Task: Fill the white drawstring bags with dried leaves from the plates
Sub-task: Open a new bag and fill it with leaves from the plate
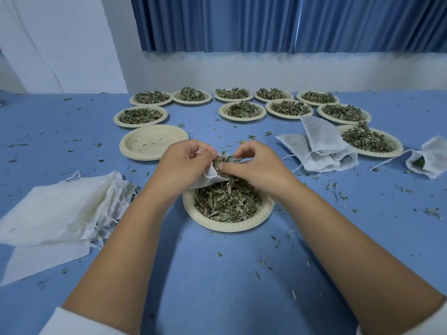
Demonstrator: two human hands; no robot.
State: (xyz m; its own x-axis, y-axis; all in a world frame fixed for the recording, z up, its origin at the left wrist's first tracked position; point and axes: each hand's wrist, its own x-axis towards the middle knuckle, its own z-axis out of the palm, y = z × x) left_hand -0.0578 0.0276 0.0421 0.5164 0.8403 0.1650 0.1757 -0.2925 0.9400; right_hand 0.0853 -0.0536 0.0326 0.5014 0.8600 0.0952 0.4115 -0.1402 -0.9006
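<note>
Blue-clothed table (217, 274), leaf litter throughout. Step in hand: filling. Left hand (180, 160) grips the mouth of a white drawstring bag (208, 176), held over the near plate (227, 227) at centre. Right hand (251, 165) pinches dried leaves (223, 158) into the opening. Plate well stocked, so the next move probably calls for another pinch. Empty bags (60, 209) wait at 9 o'clock.

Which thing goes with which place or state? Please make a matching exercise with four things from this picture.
Things:
1. stack of empty plates
2. pile of flat bags
3. plate of dried leaves
4. white drawstring bag

Places or states:
A. held between the left hand and the right hand
B. far left, lying flat
C. directly under both hands
D. beyond the left hand, only crumbs inside

Pairs: 1-D, 2-B, 3-C, 4-A
</note>
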